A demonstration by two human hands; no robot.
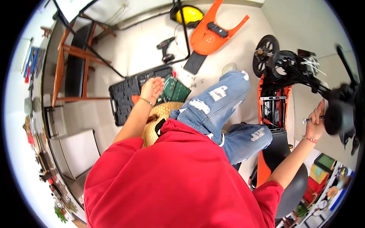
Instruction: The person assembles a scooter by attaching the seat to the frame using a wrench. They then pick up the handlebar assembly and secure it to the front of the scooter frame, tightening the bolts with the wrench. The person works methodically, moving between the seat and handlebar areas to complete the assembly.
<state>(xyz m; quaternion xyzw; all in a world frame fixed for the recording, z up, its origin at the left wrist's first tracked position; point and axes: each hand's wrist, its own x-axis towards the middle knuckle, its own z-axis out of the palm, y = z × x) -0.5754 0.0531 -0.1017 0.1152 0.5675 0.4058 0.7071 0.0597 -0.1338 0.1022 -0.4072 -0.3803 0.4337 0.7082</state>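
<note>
Metal tool (305,121) is gripped in the right hand (316,118); left hand (153,90) is held loose and empty, tool case (120,102) laid beside it, probably for easy reach.

Red shirt (182,174), ripped jeans (222,110), apparently bracelets (310,140).

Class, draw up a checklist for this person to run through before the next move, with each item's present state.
1. Right hand has hold of the silver tool: ok.
2. Silver tool seated on a fastener: cannot tell, its far end is unclear.
3. Left hand free: ok, open and apparently empty.
4. Drill put away: not ok, lying on the floor.
5. Small parts gathered: not ok, scattered on the floor.
</note>
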